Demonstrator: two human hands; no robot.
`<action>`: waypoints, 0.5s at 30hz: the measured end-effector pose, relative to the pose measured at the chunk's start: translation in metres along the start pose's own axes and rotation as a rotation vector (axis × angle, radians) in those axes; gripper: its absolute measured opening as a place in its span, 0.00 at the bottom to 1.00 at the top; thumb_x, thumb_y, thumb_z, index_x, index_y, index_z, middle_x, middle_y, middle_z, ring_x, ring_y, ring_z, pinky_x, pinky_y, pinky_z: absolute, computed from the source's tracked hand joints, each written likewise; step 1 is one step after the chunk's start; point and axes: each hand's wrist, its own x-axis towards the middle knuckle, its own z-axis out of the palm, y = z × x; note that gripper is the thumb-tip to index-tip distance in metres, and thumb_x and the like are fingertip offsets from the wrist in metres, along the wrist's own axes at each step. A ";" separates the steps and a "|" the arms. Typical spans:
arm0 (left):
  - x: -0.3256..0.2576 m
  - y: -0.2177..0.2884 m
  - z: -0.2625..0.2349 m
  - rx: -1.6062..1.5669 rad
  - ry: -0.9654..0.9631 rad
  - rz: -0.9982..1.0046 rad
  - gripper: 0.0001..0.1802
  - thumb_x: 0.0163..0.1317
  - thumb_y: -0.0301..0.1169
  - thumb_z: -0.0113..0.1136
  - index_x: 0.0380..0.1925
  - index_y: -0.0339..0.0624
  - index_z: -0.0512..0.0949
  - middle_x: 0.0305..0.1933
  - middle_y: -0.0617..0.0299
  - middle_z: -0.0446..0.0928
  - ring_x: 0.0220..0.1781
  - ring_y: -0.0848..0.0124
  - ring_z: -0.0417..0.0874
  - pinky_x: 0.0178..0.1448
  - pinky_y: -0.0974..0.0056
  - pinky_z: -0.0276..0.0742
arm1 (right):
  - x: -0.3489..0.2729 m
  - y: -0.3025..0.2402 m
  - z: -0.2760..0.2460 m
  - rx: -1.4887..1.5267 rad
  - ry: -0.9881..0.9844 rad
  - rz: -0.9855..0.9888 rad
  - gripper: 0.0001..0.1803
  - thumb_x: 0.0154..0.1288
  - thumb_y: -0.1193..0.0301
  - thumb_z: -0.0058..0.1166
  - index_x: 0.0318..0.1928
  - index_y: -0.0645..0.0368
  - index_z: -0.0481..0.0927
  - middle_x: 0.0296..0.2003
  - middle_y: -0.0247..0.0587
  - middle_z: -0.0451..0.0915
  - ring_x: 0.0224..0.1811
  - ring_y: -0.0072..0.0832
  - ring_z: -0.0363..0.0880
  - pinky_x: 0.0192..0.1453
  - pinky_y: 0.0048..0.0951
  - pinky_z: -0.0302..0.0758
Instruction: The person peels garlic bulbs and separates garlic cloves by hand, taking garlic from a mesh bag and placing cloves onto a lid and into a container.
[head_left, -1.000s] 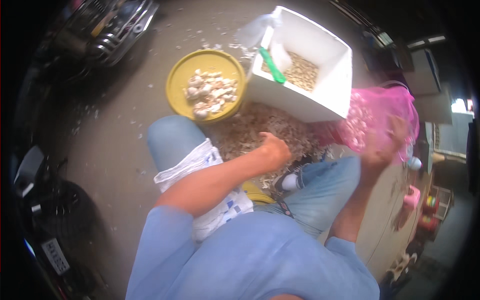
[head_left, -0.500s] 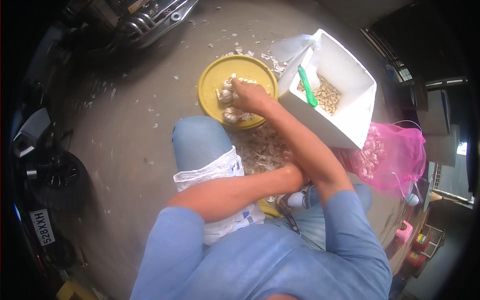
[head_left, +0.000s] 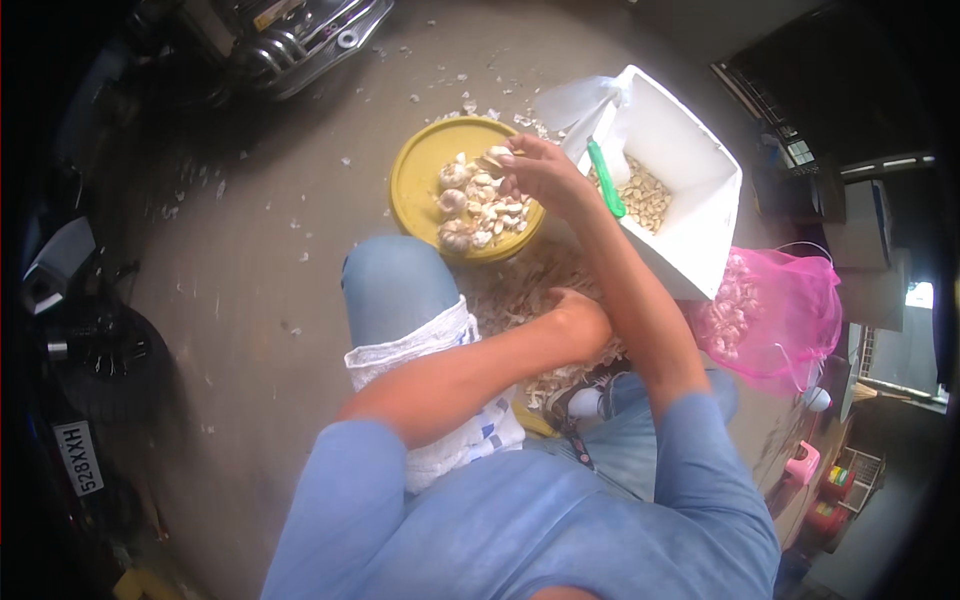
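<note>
— The concrete floor [head_left: 250, 300] is strewn with husk flakes. Where's your right hand [head_left: 545, 175]?

— Over the yellow bowl [head_left: 420, 170], fingers pinched on a garlic piece [head_left: 497, 155] at the bowl's far-right rim.

— And your left hand [head_left: 580, 320]?

— Just below the bowl, curled loosely on the peel pile [head_left: 530, 300]; whether it holds anything, you cannot tell.
</note>
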 end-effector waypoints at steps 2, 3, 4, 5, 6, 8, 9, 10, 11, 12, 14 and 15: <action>0.003 -0.013 -0.002 0.017 0.118 0.018 0.15 0.63 0.28 0.58 0.48 0.39 0.86 0.53 0.48 0.86 0.52 0.49 0.88 0.55 0.28 0.78 | -0.032 -0.008 -0.016 0.087 -0.011 -0.059 0.18 0.72 0.69 0.60 0.58 0.59 0.75 0.46 0.45 0.83 0.35 0.28 0.84 0.36 0.29 0.79; -0.002 -0.020 -0.001 0.015 0.231 0.016 0.13 0.62 0.28 0.59 0.43 0.38 0.88 0.46 0.49 0.88 0.47 0.49 0.90 0.52 0.33 0.82 | -0.047 -0.016 -0.016 0.232 0.014 -0.109 0.19 0.73 0.68 0.59 0.59 0.60 0.74 0.47 0.46 0.83 0.36 0.28 0.83 0.37 0.29 0.79; -0.005 -0.025 -0.001 0.030 0.227 0.035 0.13 0.62 0.28 0.59 0.43 0.38 0.88 0.46 0.49 0.88 0.47 0.49 0.90 0.52 0.33 0.82 | -0.065 -0.021 -0.015 0.377 0.040 -0.160 0.19 0.74 0.67 0.58 0.60 0.60 0.74 0.48 0.46 0.82 0.38 0.28 0.82 0.39 0.30 0.79; -0.008 -0.033 -0.003 0.000 0.325 -0.005 0.12 0.62 0.28 0.59 0.41 0.38 0.88 0.42 0.47 0.88 0.45 0.49 0.90 0.49 0.38 0.83 | -0.089 -0.031 -0.004 0.421 0.071 -0.224 0.22 0.74 0.67 0.58 0.63 0.62 0.73 0.48 0.45 0.82 0.41 0.28 0.81 0.41 0.29 0.79; -0.006 -0.036 -0.008 -0.031 0.427 -0.028 0.11 0.61 0.28 0.59 0.39 0.39 0.88 0.38 0.46 0.88 0.43 0.49 0.90 0.46 0.44 0.85 | -0.117 -0.040 -0.002 0.406 0.101 -0.246 0.22 0.74 0.67 0.58 0.63 0.62 0.73 0.48 0.45 0.82 0.41 0.28 0.81 0.41 0.29 0.79; -0.010 -0.035 -0.032 -0.051 0.453 -0.040 0.10 0.62 0.29 0.59 0.38 0.39 0.87 0.35 0.45 0.87 0.42 0.50 0.90 0.45 0.46 0.85 | -0.173 -0.052 -0.008 0.324 0.180 -0.305 0.20 0.71 0.69 0.62 0.59 0.61 0.76 0.49 0.42 0.83 0.44 0.25 0.82 0.42 0.27 0.79; -0.012 -0.034 -0.038 -0.091 0.471 -0.094 0.10 0.63 0.29 0.59 0.38 0.39 0.87 0.33 0.44 0.86 0.41 0.50 0.90 0.43 0.48 0.85 | -0.195 -0.051 -0.012 0.320 0.206 -0.319 0.20 0.71 0.69 0.62 0.59 0.61 0.76 0.49 0.42 0.83 0.44 0.25 0.82 0.42 0.27 0.79; -0.009 -0.031 -0.038 -0.081 0.464 -0.067 0.10 0.63 0.29 0.59 0.38 0.39 0.87 0.33 0.44 0.86 0.41 0.50 0.90 0.43 0.48 0.85 | -0.215 -0.049 -0.016 0.237 0.302 -0.312 0.21 0.70 0.70 0.63 0.60 0.61 0.76 0.50 0.40 0.82 0.45 0.24 0.81 0.43 0.26 0.80; -0.005 -0.027 -0.037 -0.254 0.636 -0.072 0.11 0.64 0.31 0.58 0.38 0.37 0.86 0.34 0.43 0.86 0.42 0.50 0.90 0.45 0.47 0.85 | -0.231 -0.047 -0.021 0.157 0.396 -0.302 0.23 0.69 0.71 0.64 0.61 0.61 0.75 0.50 0.38 0.82 0.47 0.23 0.81 0.44 0.26 0.80; -0.002 -0.026 -0.035 -0.433 0.802 -0.083 0.12 0.66 0.32 0.57 0.37 0.35 0.85 0.35 0.43 0.86 0.43 0.50 0.89 0.47 0.46 0.85 | -0.241 -0.041 -0.024 0.164 0.417 -0.312 0.23 0.69 0.71 0.64 0.61 0.61 0.75 0.50 0.38 0.82 0.47 0.23 0.81 0.44 0.26 0.80; 0.018 -0.025 -0.027 -0.645 0.898 0.030 0.13 0.68 0.33 0.61 0.42 0.33 0.82 0.34 0.46 0.86 0.39 0.58 0.90 0.39 0.53 0.86 | -0.251 -0.023 -0.031 0.166 0.513 -0.343 0.24 0.66 0.75 0.66 0.61 0.62 0.75 0.49 0.38 0.81 0.47 0.22 0.81 0.46 0.25 0.81; 0.022 -0.020 -0.031 -1.054 0.802 0.082 0.14 0.68 0.32 0.63 0.47 0.33 0.81 0.34 0.50 0.85 0.36 0.65 0.88 0.36 0.60 0.85 | -0.252 -0.015 -0.034 0.156 0.557 -0.342 0.25 0.65 0.76 0.66 0.61 0.62 0.74 0.49 0.38 0.81 0.47 0.22 0.81 0.48 0.25 0.81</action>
